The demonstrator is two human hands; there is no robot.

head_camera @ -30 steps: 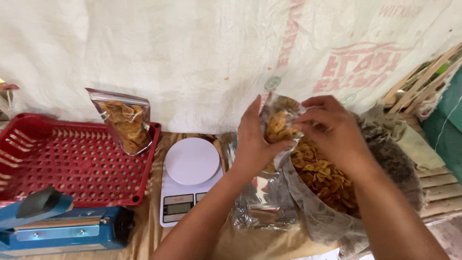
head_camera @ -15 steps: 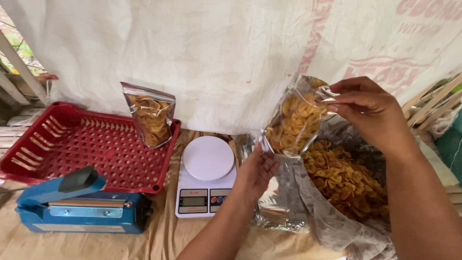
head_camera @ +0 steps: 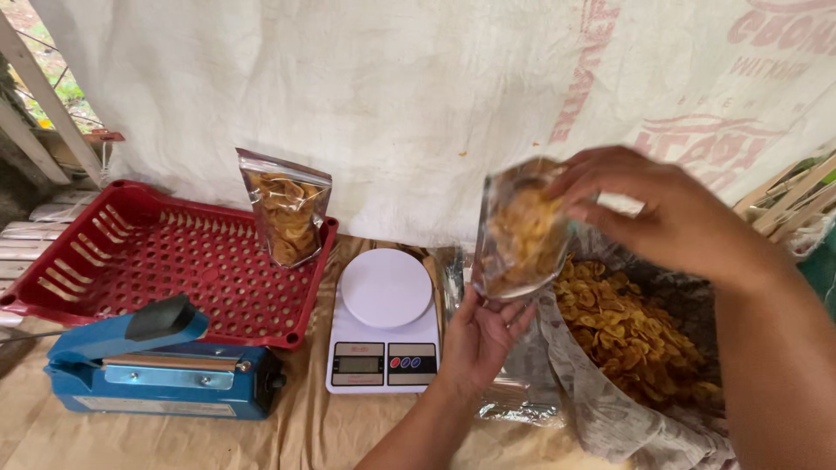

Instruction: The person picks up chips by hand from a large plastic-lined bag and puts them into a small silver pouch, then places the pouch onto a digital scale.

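Head view shows the person's two hands working a clear plastic pouch (head_camera: 521,231) partly filled with yellow chips. The left hand (head_camera: 482,335) cups the pouch from below, fingers curled up against its bottom edge, while the right hand (head_camera: 657,213) pinches the pouch's upper edge from above, so both hands are closed on the same pouch and it hangs in the air between them. The pouch sits above the gap between the white kitchen scale (head_camera: 385,318) and the big open sack of chips (head_camera: 640,335), whose lining is folded back on the right of the table (head_camera: 78,439).

To handle this well, the judgement is that the pouch should be kept upright with its mouth uppermost, since a tilt would let chips slide out. The lower hand seems best used as a flat support, not a squeeze: these chips look brittle and would likely crack under pressure. The top grip looks better kept to the film alone, clear of the contents.

A second, filled pouch (head_camera: 287,218) stands leaning in the far corner of the red perforated tray (head_camera: 131,261), well apart from the hands. A blue heat sealer (head_camera: 161,370) lies in front of the tray, just left of the scale.
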